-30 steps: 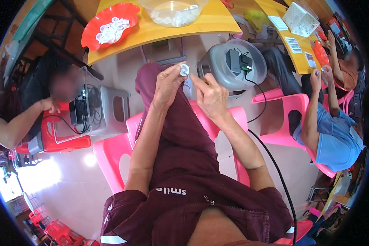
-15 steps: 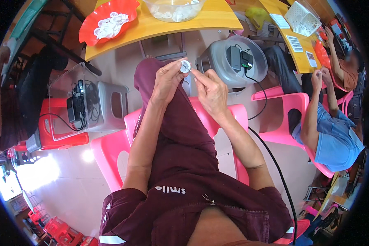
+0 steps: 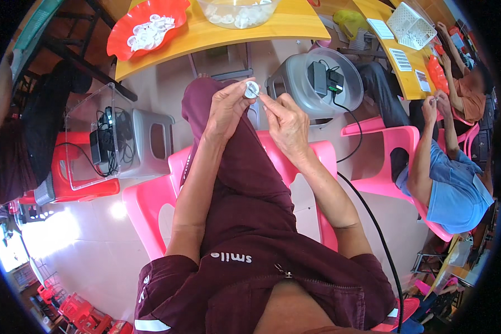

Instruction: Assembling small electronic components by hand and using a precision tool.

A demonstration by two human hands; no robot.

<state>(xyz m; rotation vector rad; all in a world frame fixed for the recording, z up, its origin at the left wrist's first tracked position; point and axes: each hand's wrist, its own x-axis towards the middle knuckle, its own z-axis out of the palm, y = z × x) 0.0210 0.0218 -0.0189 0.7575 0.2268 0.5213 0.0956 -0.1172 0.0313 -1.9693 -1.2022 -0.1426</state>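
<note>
Above my knee, my left hand (image 3: 228,107) is closed round a small round white plastic part (image 3: 251,89), its open face turned up. My right hand (image 3: 287,119) is pinched at the part's right edge; a thin dark tool or pin, too small to name, runs from its fingertips into the part. A scalloped red dish (image 3: 118,42) on the yellow table holds a heap of small white parts (image 3: 152,32). To its right stands a clear bowl (image 3: 220,19) with more white parts in it.
The yellow table (image 3: 178,54) edge lies beyond my hands. At right, a clear tub (image 3: 350,78) with black adapters sits on a grey stool (image 3: 286,78); a black cable (image 3: 373,222) passes my right arm. A person in blue (image 3: 456,189) sits at right. At left is a clear box (image 3: 83,111).
My hands stay almost in place, with the white part tilted very slightly. At the left, a co-worker's arm has shifted up and away.
</note>
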